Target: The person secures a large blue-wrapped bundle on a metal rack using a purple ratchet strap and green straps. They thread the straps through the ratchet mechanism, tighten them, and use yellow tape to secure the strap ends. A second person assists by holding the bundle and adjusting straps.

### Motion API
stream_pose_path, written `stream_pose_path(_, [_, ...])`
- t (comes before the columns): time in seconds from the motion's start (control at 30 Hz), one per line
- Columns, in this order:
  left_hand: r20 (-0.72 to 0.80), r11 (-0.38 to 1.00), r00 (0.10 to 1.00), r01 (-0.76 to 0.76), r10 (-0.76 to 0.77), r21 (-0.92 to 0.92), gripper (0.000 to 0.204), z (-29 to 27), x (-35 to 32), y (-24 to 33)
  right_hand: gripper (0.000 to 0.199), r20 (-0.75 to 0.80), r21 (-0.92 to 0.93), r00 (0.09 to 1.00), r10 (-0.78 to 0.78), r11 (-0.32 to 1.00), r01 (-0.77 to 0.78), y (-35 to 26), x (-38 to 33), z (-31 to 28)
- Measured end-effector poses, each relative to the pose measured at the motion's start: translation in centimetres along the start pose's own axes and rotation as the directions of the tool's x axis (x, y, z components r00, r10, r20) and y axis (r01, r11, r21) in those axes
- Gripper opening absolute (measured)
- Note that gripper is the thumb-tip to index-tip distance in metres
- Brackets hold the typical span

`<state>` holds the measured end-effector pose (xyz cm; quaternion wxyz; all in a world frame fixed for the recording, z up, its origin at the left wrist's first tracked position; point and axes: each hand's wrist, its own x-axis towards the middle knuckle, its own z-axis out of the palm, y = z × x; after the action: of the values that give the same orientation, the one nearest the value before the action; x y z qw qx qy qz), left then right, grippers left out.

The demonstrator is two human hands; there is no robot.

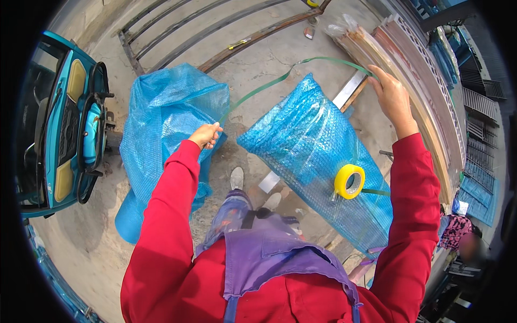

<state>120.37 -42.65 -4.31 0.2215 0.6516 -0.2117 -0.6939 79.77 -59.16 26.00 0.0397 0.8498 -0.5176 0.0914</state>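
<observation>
A green packing strap (pixel 277 81) arcs between my two hands above the concrete. My left hand (pixel 207 136) is closed on one end of it, in front of a loose heap of blue bubble wrap (pixel 161 126). Raised at the right, my right hand (pixel 393 99) pinches the strap between thumb and fingers. Between my arms lies a long package in blue bubble wrap (pixel 307 129), slanting down to the right. On top of it rests a roll of yellow tape (pixel 349 181). A short piece of green strap shows beside the roll, partly hidden by my right sleeve.
A teal vehicle (pixel 64 124) stands at the left. Metal rails (pixel 221 32) lie on the ground ahead, with a yellow cutter (pixel 239 43) on one. Stacked long panels (pixel 425 91) line the right. Another person (pixel 458 231) is at the far right.
</observation>
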Motion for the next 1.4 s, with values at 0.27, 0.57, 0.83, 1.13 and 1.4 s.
stream_pose_path(0.27, [-0.055,0.982,0.998,0.018,-0.008,0.189,0.033,2.1,1.0,-3.0,0.033,0.097,0.010,0.993,0.066,0.998,-0.067,2.9,6.4,7.0])
stream_pose_path(0.57, [-0.130,0.891,0.911,-0.341,0.392,0.302,0.041,0.4,-0.3,-1.7,0.038,0.131,-0.114,0.972,0.194,0.977,-0.179,2.5,6.7,9.6])
stream_pose_path(0.83, [-0.062,0.689,0.874,-0.334,0.482,0.644,0.031,-5.0,-8.4,0.7,0.033,0.099,-0.192,0.957,0.274,0.949,-0.252,4.1,8.2,7.9])
stream_pose_path(1.13, [-0.027,0.505,0.654,-0.558,0.756,0.658,0.035,-6.1,-4.6,-5.0,0.025,0.114,-0.240,0.962,0.248,0.946,-0.216,3.9,9.8,9.3])
stream_pose_path(1.4, [0.096,0.995,0.991,0.100,-0.096,-0.031,0.049,2.4,1.9,-6.2,0.025,0.189,-0.199,0.935,0.301,0.944,-0.264,2.6,8.0,15.0])
